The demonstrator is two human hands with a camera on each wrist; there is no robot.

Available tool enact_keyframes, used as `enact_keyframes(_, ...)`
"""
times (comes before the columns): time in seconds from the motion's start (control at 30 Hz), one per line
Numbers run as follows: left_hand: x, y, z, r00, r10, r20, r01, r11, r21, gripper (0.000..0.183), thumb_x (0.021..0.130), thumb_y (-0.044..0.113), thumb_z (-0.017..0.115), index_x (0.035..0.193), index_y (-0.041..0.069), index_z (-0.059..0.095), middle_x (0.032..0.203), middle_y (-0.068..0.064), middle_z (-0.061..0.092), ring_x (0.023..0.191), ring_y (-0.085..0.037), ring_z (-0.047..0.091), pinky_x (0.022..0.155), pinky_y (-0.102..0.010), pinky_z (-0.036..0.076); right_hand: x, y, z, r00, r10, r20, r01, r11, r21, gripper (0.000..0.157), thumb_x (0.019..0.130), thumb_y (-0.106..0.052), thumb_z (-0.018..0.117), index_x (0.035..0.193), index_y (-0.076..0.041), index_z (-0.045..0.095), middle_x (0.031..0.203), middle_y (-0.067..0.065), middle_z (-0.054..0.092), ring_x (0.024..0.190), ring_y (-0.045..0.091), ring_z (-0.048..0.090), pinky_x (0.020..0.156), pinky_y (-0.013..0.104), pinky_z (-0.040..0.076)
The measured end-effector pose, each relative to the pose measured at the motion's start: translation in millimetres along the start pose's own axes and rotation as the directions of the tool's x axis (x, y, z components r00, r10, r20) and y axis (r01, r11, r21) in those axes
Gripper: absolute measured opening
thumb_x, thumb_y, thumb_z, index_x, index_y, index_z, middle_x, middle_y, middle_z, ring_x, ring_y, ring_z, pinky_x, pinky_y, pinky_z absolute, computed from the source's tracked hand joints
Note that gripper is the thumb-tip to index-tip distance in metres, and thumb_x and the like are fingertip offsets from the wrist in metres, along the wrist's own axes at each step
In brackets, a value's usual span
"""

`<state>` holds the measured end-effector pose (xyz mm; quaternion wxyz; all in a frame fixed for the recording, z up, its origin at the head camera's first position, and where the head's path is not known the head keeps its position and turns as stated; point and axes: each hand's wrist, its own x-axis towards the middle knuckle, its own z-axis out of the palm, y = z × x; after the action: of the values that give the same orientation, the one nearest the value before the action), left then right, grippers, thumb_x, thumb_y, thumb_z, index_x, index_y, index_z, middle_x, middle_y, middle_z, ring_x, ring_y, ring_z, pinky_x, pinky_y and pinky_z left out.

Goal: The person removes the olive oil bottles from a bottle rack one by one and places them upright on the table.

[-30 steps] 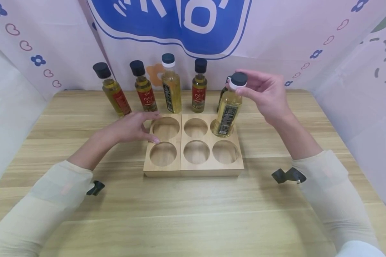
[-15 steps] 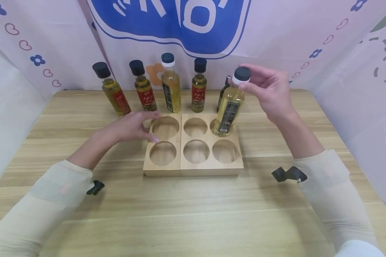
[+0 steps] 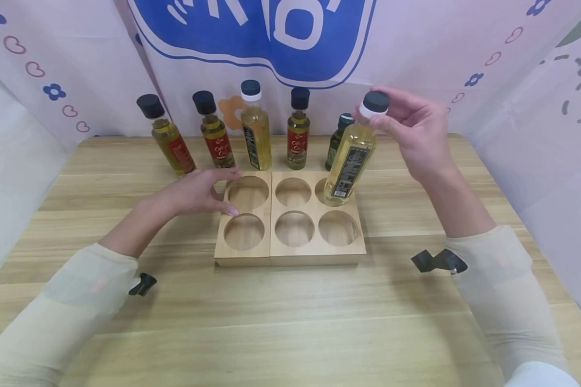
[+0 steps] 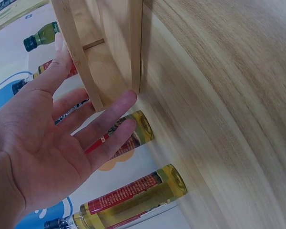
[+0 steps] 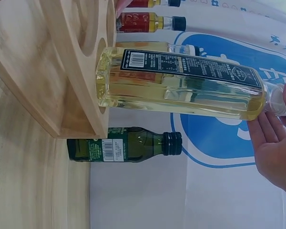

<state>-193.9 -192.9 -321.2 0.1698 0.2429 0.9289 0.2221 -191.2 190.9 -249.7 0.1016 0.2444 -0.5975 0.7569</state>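
My right hand [image 3: 418, 134] pinches a tall clear bottle of pale yellow oil [image 3: 352, 158] near its white neck ring and dark cap. The bottle leans to the right, its base at the far right hole of the wooden rack [image 3: 292, 253]. In the right wrist view, the bottle's base [image 5: 104, 78] meets the hole's rim; how deep it sits I cannot tell. My left hand [image 3: 200, 193] lies at the rack's left side with fingers extended and thumb over the top edge. The left wrist view has that hand [image 4: 47, 138] against the rack's wooden end [image 4: 78, 62].
Behind the rack stand red-labelled oil bottles [image 3: 218, 140], another pale oil bottle [image 3: 256, 134] and a small dark green bottle [image 3: 334, 142]. A printed cloth wall [image 3: 406, 64] rises at the table's back edge. Bare wooden tabletop [image 3: 290, 322] lies in front.
My right hand has moved right and slightly up, tilting the pale oil bottle further right. More of the green bottle behind it shows. The left hand has stayed put.
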Motion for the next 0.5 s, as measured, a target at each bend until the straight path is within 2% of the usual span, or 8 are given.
enact_keyframes(0.1,0.1,-0.1,0.1,1.0,0.003,0.003,-0.003,1.0,-0.002,0.085,0.086,0.035,0.086,0.154,0.002,0.047,0.165,-0.019,0.034,0.086,-0.02,0.072,0.089,-0.047,0.059,0.9,-2.4,-1.0,1.0,-0.006,-0.018,0.006,1.0,0.019,0.031,0.088,0.019,0.069,0.116,0.007,0.072,0.105,0.019,0.077,0.093,0.027,0.078,0.099,0.038,0.058)
enact_keyframes(0.3,-0.1,-0.5,0.0,1.0,0.007,-0.005,-0.007,1.0,0.005,0.085,0.086,0.034,0.086,0.153,0.002,0.047,0.165,-0.019,0.034,0.088,-0.022,0.073,0.091,-0.049,0.059,3.1,-3.8,-2.9,0.997,-0.079,-0.023,0.078,0.997,-0.024,0.032,0.088,0.023,0.064,0.115,0.007,0.073,0.103,0.019,0.077,0.091,0.027,0.078,0.099,0.04,0.058)
enact_keyframes(0.5,0.3,-0.6,-0.1,1.0,0.001,0.002,-0.001,1.0,0.003,0.085,0.086,0.036,0.086,0.154,0.003,0.047,0.165,-0.019,0.034,0.088,-0.021,0.073,0.091,-0.049,0.058,4.3,-3.8,-6.0,0.993,-0.114,-0.024,0.113,0.993,-0.037,0.031,0.088,0.022,0.066,0.115,0.009,0.072,0.102,0.02,0.078,0.09,0.026,0.078,0.1,0.04,0.058)
